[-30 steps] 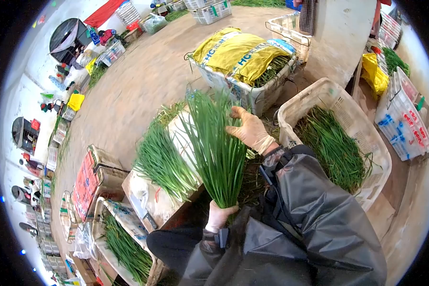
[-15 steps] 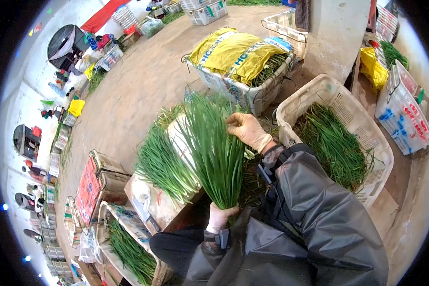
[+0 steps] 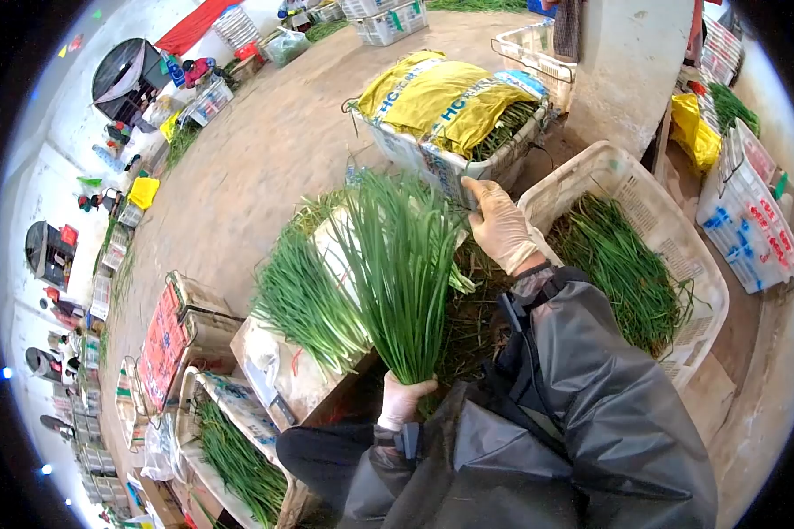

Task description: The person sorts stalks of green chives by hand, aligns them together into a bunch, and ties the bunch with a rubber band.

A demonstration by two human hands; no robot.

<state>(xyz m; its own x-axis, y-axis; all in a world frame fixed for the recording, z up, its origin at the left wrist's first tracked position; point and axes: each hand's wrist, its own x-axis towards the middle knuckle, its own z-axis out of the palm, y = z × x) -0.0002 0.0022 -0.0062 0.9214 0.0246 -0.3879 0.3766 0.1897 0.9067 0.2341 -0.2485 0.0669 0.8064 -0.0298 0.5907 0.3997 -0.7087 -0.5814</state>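
My gloved left hand [image 3: 403, 401] is wrapped round the lower end of an upright bunch of long green stalks [image 3: 401, 282], whose tips fan out upward. To the right of the tips is my gloved right hand [image 3: 500, 227], apart from the bunch; its thumb and forefinger are near each other, and whether anything small is between them cannot be made out. Left of the held bunch, a pile of green stalks with pale ends [image 3: 304, 300] lies on a low board [image 3: 300, 388]. A knife [image 3: 276, 401] rests at the board's left edge.
At my right stands a white crate [image 3: 710, 291] with loose greens. Another crate [image 3: 494, 176] under a yellow sack [image 3: 450, 101] is ahead. A crate of greens [image 3: 225, 494] sits lower left. A pillar [image 3: 622, 70] rises behind. People are along the far left wall.
My right hand has moved away from the bunch's leaves, to the right and slightly up. My left hand keeps its hold, and the leaf tips have spread a little.
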